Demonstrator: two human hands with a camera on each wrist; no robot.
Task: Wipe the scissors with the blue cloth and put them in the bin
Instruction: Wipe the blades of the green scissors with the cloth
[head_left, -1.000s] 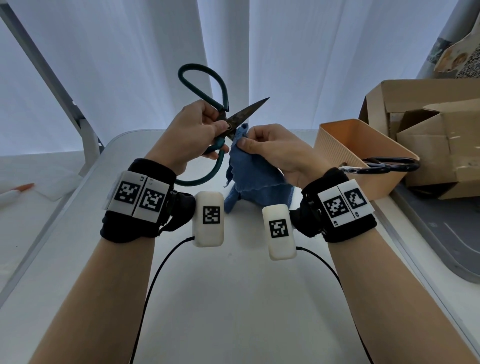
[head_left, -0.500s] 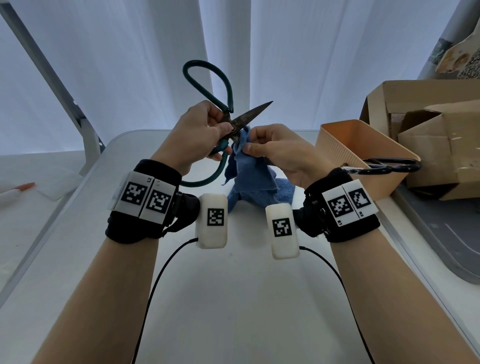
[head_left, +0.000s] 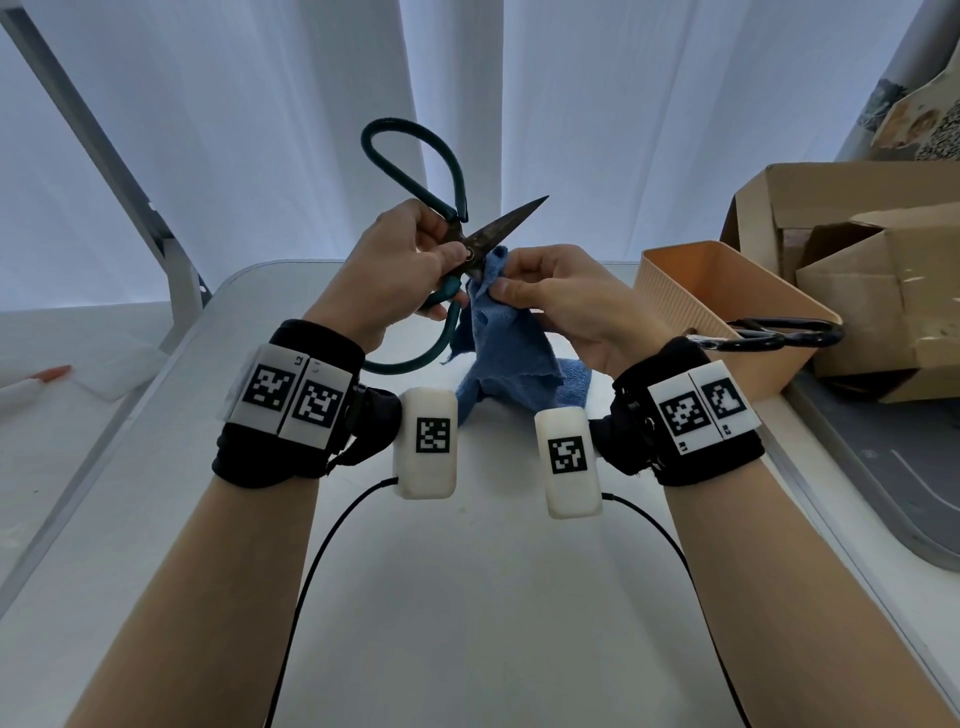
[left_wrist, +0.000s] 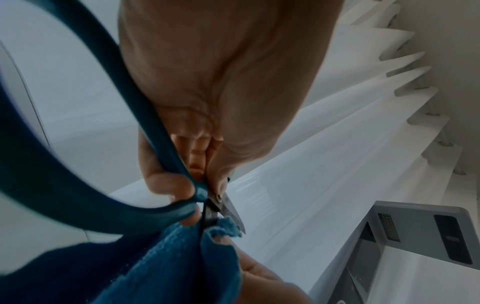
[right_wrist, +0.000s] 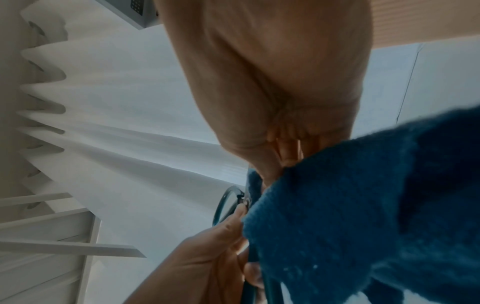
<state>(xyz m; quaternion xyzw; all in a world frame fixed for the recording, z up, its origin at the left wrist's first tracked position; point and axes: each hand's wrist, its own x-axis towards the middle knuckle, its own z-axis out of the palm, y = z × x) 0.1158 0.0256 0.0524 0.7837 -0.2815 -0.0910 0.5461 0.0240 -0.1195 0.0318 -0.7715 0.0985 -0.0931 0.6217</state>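
Teal-handled scissors (head_left: 457, 228) with dark, worn blades are raised above the table, blades apart, one tip pointing up and right. My left hand (head_left: 400, 265) grips them at the pivot, thumb and fingers pinching where the handles (left_wrist: 78, 185) meet the blades. My right hand (head_left: 550, 291) pinches the blue cloth (head_left: 498, 343) around the lower blade beside the pivot; that blade is hidden in the cloth (left_wrist: 166, 265). The cloth's (right_wrist: 363, 216) lower end trails onto the table. The orange ribbed bin (head_left: 727, 306) stands to the right.
A second pair of dark-handled scissors (head_left: 779, 335) lies across the bin's front rim. Cardboard boxes (head_left: 872, 270) stand behind the bin, a grey tray (head_left: 883, 499) at the right edge. An orange-capped pen (head_left: 36, 379) lies far left. White curtains hang behind the white table (head_left: 467, 597).
Both hands have stayed nearly in place. The scissors have tilted slightly more upright, and the right hand has worked the cloth closer along the lower blade to the pivot.
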